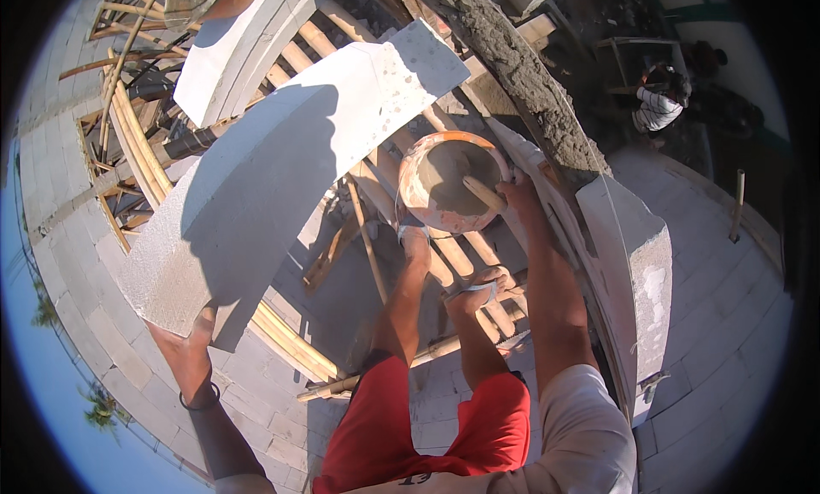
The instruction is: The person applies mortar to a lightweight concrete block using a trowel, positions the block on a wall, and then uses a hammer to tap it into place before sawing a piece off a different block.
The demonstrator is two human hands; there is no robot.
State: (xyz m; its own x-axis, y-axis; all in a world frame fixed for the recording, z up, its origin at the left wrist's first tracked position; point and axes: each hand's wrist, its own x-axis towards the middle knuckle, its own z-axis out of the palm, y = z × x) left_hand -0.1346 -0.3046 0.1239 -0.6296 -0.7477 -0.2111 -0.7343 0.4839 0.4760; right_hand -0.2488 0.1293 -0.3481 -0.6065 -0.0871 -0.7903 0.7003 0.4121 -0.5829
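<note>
A long bed of rough grey mortar [530, 75] has been laid from 12 to past 2 o'clock, and its visible stretch is left uncovered. The large white block [265, 169] is held aslant at 10 o'clock, apart from that bed and not yet set. A shorter pale block [628, 272], just past 3 o'clock, is lined up with the bed's near end and appears to be already placed. Mortar is also left in the orange bucket [410, 199], just above centre. The block's lower corner is gripped by the left hand [184, 336] at 8 o'clock, thumb pressed on its edge, the other fingers mostly hidden. The right hand's [523, 199] fingers are bent at the bucket's rim at 2 o'clock; whether the rim or the wooden handle [483, 193] is pinched cannot be told.

Another white block [248, 49] is seen at 11 o'clock. Footing is narrowed by spaced bamboo poles [453, 253] under the feet. A co-worker [659, 108] is seen at 2 o'clock.
</note>
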